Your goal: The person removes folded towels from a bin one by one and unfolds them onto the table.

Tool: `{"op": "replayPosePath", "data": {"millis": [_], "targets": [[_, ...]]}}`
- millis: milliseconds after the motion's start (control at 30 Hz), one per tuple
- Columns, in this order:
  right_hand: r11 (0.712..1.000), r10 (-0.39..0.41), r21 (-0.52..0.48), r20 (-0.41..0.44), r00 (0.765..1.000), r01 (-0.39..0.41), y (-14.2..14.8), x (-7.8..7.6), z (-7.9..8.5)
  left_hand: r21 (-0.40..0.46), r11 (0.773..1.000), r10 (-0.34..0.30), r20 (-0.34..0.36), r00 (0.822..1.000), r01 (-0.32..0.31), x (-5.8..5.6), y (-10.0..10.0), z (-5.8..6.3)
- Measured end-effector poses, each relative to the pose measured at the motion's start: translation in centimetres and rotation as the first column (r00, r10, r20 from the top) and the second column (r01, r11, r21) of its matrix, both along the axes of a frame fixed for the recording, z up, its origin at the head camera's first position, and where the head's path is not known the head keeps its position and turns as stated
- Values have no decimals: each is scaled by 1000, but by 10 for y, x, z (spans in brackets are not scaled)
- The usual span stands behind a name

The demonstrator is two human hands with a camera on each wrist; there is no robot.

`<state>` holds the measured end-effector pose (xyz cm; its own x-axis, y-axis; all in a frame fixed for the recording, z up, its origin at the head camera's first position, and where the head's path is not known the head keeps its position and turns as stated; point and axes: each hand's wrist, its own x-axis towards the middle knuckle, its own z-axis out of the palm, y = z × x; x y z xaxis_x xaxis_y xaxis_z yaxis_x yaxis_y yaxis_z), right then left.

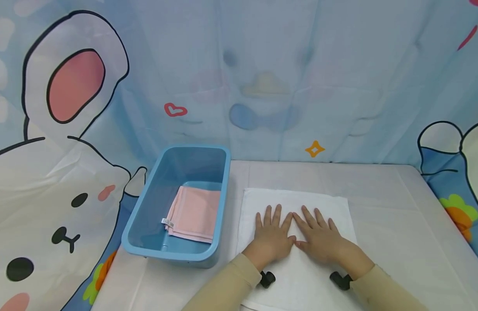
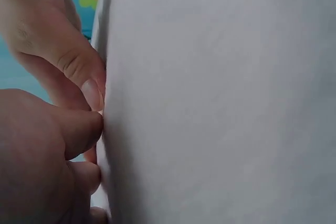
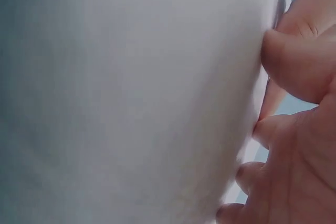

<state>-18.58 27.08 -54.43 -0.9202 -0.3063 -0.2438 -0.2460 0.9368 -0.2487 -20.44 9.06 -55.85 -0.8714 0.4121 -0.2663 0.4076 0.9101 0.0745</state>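
A white cloth (image 1: 301, 285) lies spread flat on the table, its front part running out of the head view. My left hand (image 1: 273, 237) rests palm down on it, fingers spread and pointing away from me. Beside it my right hand (image 1: 321, 242) lies the same way, and the two hands come together at their thumbs and index fingers. Both wrist views look low across white fabric, with fingertips of the left hand (image 2: 31, 166) and of the right hand (image 3: 310, 150) right at its surface. Neither hand grips anything.
Left of the cloth stands a blue plastic basin (image 1: 130, 248) with a folded pink cloth (image 1: 196, 211) inside. A white cover (image 1: 386, 207) lies over the table. Behind hangs a blue cartoon-print curtain (image 1: 340, 65). Black wrist mounts (image 1: 341, 280) show below the hands.
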Motion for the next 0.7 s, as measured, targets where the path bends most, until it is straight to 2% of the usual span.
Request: {"op": "replayPosePath", "data": {"millis": [233,700], "targets": [[999,-47,16,17,999,46,2,-9,-2,12,1000,25,39,999,-26,-10,1,-1],[995,-103,15,31,994,103,26,-30,-6,37,995,86,56,995,-88,-32,-4,2]]}}
